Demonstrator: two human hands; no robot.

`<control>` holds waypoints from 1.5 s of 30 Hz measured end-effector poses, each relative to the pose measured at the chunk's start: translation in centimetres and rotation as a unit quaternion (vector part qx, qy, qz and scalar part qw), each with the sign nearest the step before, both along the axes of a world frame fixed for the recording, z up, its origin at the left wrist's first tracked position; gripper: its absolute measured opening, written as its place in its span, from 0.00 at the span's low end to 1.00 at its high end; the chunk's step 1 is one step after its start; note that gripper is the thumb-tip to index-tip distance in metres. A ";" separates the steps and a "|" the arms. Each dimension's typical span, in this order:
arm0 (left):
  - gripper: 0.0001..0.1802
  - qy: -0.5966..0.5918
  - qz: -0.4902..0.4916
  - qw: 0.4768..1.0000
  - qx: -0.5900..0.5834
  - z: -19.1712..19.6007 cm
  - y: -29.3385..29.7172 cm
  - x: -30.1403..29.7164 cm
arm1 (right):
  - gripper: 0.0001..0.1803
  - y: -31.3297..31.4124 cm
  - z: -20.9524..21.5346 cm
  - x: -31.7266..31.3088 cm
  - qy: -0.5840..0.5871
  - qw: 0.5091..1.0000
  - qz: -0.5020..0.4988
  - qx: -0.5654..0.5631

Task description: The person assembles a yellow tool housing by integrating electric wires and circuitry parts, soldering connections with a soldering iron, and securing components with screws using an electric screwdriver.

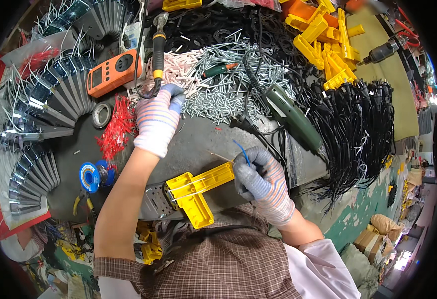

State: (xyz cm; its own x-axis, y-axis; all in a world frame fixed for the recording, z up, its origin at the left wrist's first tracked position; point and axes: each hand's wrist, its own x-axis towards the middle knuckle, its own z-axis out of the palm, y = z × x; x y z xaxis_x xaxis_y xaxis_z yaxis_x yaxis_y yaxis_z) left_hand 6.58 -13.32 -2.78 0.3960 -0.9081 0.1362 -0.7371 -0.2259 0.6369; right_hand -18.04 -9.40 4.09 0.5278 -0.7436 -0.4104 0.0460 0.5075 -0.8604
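Observation:
My left hand [157, 119], in a striped knit glove, reaches to the near edge of a pile of pale pink-white short tubes [182, 67]. Its fingers are bent together; what lies between the fingertips is hidden. A black-and-yellow handled tool that looks like a soldering iron [159, 52] lies just beyond it. My right hand [262, 183], gloved alike, is closed in a pinch on a blue wire [242, 152]; a thin brownish wire [220, 156] sticks out beside it. A yellow plastic housing [193, 197], with two thin pale rods across it, lies near me, one end against the right fingers.
Silvery screws [213, 102] are heaped beyond my hands. An orange meter [112, 73], red wire pieces [116, 129], a tape roll [101, 115] and a blue spool [89, 177] lie left. A green power tool [293, 117], black cords [353, 124] and yellow housings [328, 45] lie right.

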 end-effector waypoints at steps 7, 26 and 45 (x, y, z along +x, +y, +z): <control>0.07 0.442 0.059 0.892 -0.073 5.0 10.6 -4.2 | 0.07 0.0 0.4 1.3 0.046 0.993 -0.052 -0.096; 0.11 0.482 -0.005 0.860 -0.167 5.5 13.7 -5.2 | 0.08 0.7 1.3 1.7 0.163 0.954 0.063 -0.245; 0.10 0.477 -0.066 0.865 -0.144 5.5 13.7 -4.9 | 0.12 -1.0 0.4 2.0 0.127 0.968 0.137 -0.169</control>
State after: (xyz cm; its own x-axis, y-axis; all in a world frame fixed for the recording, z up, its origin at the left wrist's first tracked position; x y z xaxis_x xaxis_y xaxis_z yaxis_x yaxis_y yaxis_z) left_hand 1.65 0.42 2.67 0.3491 -0.9365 0.0328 0.1471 0.0893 0.9851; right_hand -16.00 -10.44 4.46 0.6378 -0.7051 -0.3099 -0.2846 0.1581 -0.9455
